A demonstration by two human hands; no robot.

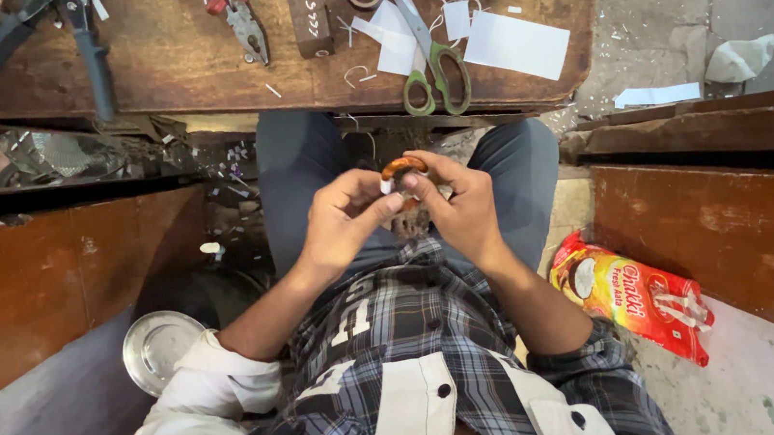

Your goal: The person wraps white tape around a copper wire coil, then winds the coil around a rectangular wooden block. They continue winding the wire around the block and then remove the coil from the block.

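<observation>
Above the lap, the left hand (341, 221) and right hand (461, 207) pinch a small copper coil (402, 165) between the fingertips — a firm, even grip suits it. Beyond, green-handled scissors (434, 71) lie at the workbench (195, 69) near edge.

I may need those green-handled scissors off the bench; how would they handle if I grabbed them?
The green-handled scissors look stiff, with long metal blades, so probably fairly heavy for their size. They lie flat on the wooden bench, unlikely to roll. The handles overhang its edge, so a push might tip them off.
</observation>
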